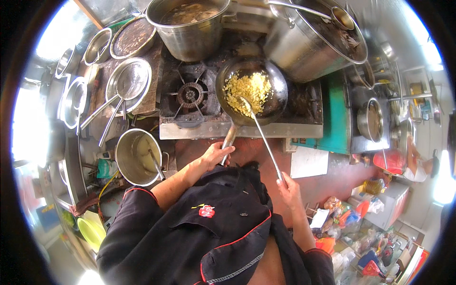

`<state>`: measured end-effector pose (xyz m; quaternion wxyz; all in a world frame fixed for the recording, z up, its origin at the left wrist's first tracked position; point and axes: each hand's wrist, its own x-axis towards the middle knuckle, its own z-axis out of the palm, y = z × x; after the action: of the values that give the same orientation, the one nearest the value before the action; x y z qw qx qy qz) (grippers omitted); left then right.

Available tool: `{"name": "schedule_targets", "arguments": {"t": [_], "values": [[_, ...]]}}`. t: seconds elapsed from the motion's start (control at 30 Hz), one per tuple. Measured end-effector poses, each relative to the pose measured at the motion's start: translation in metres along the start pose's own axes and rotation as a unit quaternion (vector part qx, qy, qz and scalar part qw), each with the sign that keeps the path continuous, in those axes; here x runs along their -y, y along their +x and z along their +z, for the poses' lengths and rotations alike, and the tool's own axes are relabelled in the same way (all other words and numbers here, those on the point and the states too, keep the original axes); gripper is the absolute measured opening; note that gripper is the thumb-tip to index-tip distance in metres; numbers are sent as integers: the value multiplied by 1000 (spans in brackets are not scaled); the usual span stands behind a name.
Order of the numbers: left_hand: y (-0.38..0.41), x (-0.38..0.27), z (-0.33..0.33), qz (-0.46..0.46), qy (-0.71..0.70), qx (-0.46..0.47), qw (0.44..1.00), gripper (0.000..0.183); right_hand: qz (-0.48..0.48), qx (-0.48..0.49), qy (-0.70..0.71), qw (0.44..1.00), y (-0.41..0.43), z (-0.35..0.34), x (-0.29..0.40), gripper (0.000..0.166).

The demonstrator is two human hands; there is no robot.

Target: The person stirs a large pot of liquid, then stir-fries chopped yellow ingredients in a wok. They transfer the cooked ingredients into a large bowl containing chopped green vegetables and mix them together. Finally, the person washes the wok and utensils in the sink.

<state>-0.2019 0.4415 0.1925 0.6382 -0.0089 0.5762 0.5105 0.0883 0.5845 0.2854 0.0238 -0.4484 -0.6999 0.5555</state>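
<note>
A dark steel wok [276, 101] rests over the right side of the gas range. Inside it lies a heap of small yellow pieces [254, 87] that look like scrambled egg or egg fried rice. My left hand [217, 155] is closed around the wok's handle [229, 137], low in front of my body. With my right hand [289, 188] I grip the end of a long metal ladle [265, 139]. Its bowl sits in the yellow food at the near side of the heap, partly covered by it.
A bare burner [190, 95] lies left of the wok. Behind stand two large stockpots [194, 39] [295, 50], the right one with a dipper [342, 17] at its rim. Strainers [132, 83] rest over a basin at left, above a deep pot [131, 160]. Bagged goods [342, 213] crowd the lower right.
</note>
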Motion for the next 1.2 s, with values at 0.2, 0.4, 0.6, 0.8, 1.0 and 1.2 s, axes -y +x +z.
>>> {"name": "schedule_targets", "arguments": {"t": [0.2,0.4,0.6,0.8,1.0,1.2], "values": [[-2,-7,0,-9,31,8,999,31,-84,-62,-86,991,-9,11,-6,34],[7,0,-4,9,34,24,999,31,46,-53,-23,997,-2,15,44,38],[5,0,-11,9,63,23,998,28,-60,-120,-54,990,21,24,17,41],[16,7,-18,-10,27,39,999,28,-19,-172,-22,985,31,17,28,37],[8,-2,-16,-29,44,37,998,29,-80,-229,-26,970,50,27,3,32],[4,-7,-14,-20,44,32,998,28,-84,-237,-43,967,66,29,4,35]]}}
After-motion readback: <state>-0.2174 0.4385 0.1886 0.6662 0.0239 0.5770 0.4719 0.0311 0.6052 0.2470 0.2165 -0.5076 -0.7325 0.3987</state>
